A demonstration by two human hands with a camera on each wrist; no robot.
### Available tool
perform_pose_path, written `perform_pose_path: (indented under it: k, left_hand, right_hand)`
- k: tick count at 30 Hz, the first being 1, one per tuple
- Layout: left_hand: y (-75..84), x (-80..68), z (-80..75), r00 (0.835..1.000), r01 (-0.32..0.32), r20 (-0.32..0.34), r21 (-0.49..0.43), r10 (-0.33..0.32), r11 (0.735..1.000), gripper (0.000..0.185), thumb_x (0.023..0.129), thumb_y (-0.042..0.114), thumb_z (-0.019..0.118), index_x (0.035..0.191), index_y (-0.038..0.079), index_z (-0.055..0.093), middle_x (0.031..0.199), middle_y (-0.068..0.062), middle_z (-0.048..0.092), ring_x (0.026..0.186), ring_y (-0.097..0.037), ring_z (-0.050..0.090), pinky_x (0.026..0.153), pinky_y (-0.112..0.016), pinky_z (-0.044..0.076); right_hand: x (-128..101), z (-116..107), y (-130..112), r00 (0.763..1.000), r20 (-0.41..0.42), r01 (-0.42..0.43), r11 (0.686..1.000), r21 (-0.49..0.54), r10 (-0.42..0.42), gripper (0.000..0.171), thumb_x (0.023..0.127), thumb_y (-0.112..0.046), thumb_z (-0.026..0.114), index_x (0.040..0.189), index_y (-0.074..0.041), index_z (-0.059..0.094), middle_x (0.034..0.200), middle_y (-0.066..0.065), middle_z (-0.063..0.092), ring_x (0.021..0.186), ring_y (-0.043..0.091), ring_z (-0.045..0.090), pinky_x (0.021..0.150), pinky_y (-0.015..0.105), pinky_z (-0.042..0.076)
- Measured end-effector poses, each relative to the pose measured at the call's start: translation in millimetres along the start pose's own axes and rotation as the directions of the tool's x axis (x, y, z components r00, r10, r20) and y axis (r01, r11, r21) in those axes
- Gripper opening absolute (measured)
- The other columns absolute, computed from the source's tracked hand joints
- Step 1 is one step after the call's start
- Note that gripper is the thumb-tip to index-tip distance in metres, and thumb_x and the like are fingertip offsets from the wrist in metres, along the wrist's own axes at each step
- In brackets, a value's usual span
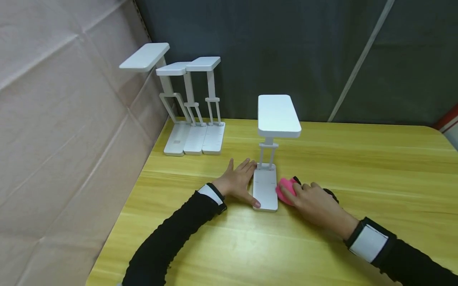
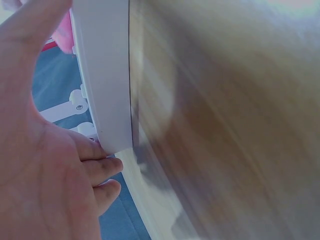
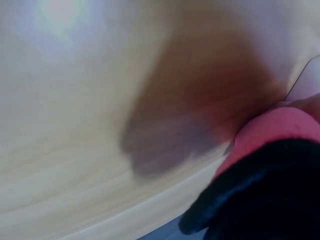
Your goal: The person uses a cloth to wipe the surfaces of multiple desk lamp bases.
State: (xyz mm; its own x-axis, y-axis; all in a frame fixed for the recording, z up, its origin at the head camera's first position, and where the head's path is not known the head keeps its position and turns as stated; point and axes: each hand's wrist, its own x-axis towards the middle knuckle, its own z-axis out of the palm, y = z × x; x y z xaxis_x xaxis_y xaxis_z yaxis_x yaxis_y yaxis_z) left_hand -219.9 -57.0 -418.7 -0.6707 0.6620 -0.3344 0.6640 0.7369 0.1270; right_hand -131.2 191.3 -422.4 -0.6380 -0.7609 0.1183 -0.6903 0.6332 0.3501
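A white folding stand [image 1: 265,186], with a flat tilted rectangular top like a desk lamp's head, stands upright on the wooden table. Along the left side of its base lies my left hand [image 1: 239,180], fingers spread and thumb on the near corner. The left wrist view shows fingertips touching one end of the base [image 2: 106,75]. On the other side, my right hand [image 1: 315,202] grips a soft pink item with black parts [image 1: 286,191] against the base's right edge. The pink item [image 3: 280,127] is mostly cut off in the right wrist view, and its exact kind cannot be told.
Several similar white stands [image 1: 193,139] are lined up side by side at the table's back left. A pale covered wall [image 1: 71,139] borders the left, and a dark panel [image 1: 304,51] rises behind the wooden table [image 1: 375,167]. Something red and white [image 1: 449,123] shows at the right edge.
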Motion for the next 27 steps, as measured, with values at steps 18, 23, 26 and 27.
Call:
perform_pose_path:
  k: [18, 23, 26, 27]
  left_hand:
    - [-1.2, -2.8, -1.4, 1.0, 0.01, -0.011, 0.001, -0.01, 1.0, 0.131, 0.063, 0.081, 0.062, 0.153, 0.006, 0.006, 0.16, -0.006, 0.003, 0.145, -0.021, -0.004, 0.109, -0.061, -0.001]
    - [0.2, -3.3, -0.6, 1.0, 0.006, -0.006, -0.003, -0.006, 1.0, 0.13, 0.064, 0.081, 0.062, 0.153, 0.005, 0.005, 0.16, -0.007, 0.004, 0.145, -0.021, -0.004, 0.109, -0.062, -0.001]
    - [1.4, -3.4, 0.2, 1.0, 0.003, -0.006, -0.006, -0.003, 1.0, 0.129, 0.065, 0.081, 0.062, 0.153, 0.005, 0.005, 0.16, -0.007, 0.004, 0.145, -0.021, -0.004, 0.109, -0.061, 0.0]
    - [1.5, -3.5, 0.3, 1.0, 0.005, -0.008, -0.004, -0.005, 1.0, 0.129, 0.065, 0.081, 0.062, 0.153, 0.006, 0.006, 0.16, -0.006, 0.004, 0.145, -0.021, -0.004, 0.109, -0.061, 0.0]
  right_hand:
    - [-1, -27, -65, 0.956, -0.162, 0.279, 0.929, 0.244, -0.245, 0.058, 0.081, -0.032, 0.069, 0.135, -0.019, 0.052, 0.092, 0.004, 0.064, 0.071, 0.019, 0.058, 0.065, 0.037, 0.051]
    - [21, -15, -75, 0.966, -0.154, 0.24, 0.94, 0.24, -0.208, 0.059, 0.083, -0.034, 0.066, 0.138, -0.019, 0.051, 0.101, 0.008, 0.066, 0.08, 0.022, 0.064, 0.065, 0.039, 0.053]
    - [26, -9, -73, 0.978, -0.14, 0.186, 0.947, 0.261, -0.153, 0.061, 0.084, -0.036, 0.066, 0.139, -0.018, 0.049, 0.104, 0.01, 0.067, 0.082, 0.024, 0.065, 0.064, 0.041, 0.053]
    - [26, -7, -72, 0.982, -0.134, 0.168, 0.947, 0.275, -0.136, 0.061, 0.084, -0.036, 0.067, 0.14, -0.018, 0.049, 0.103, 0.01, 0.067, 0.081, 0.023, 0.065, 0.063, 0.041, 0.052]
